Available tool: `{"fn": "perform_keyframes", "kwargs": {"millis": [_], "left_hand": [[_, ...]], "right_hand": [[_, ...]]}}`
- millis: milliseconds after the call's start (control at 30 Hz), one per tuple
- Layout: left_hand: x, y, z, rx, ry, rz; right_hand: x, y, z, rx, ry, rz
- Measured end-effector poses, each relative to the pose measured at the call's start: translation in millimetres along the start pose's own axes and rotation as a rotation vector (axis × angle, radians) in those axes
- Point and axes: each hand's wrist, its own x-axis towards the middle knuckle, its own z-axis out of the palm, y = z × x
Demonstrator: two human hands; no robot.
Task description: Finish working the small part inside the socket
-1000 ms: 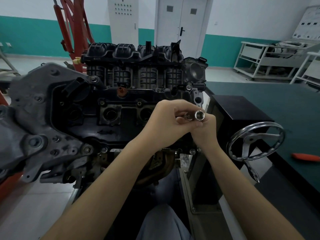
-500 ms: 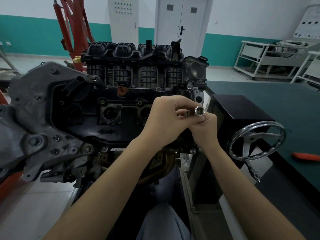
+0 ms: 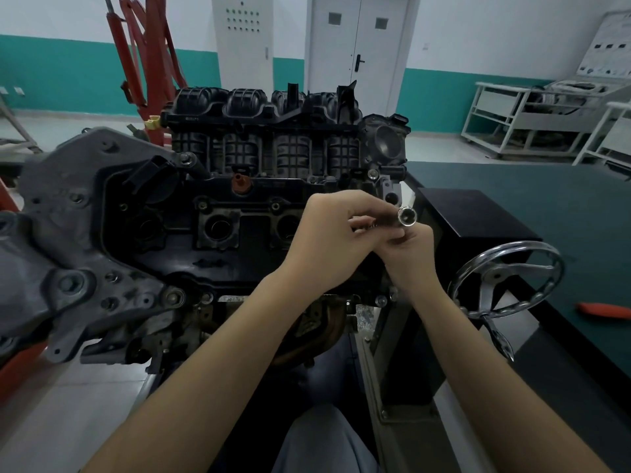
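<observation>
A dark engine (image 3: 239, 213) on a stand fills the left and middle of the view, its black ribbed intake manifold (image 3: 266, 131) rising along the far side and a grey cast housing (image 3: 68, 240) bolted to its left end. To the right stretches a green worktop (image 3: 546, 206), carrying a black box (image 3: 478, 216) near the engine and an orange tool (image 3: 604, 310) at the right edge. A chrome handwheel (image 3: 505, 281) juts from the stand just below the box. A person's two hands meet in front of the engine's right end: the left hand (image 3: 327, 240) curls round the shaft of a chrome socket tool (image 3: 407, 216), while the right hand (image 3: 409, 254) pinches it from below, fingers (image 3: 399, 238) bent against the metal. The socket's open end faces the camera, raised clear of the engine.
</observation>
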Motion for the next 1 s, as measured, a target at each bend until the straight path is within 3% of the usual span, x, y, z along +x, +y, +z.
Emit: {"fn": "perform_keyframes", "kwargs": {"millis": [233,800,1000], "left_hand": [[-1.7,-2.6,3.4,-0.049,0.034,0.044],[5.5,-1.1,4.8,-0.057,0.031,-0.022],[4.0,0.0,1.0,-0.191,-0.058,-0.060]], "right_hand": [[8.6,-12.1,-2.1,-0.030,-0.126,0.012],[8.0,-17.7,2.6,-0.064,-0.043,-0.058],[9.1,-10.5,0.2,-0.099,-0.069,-0.006]]}}
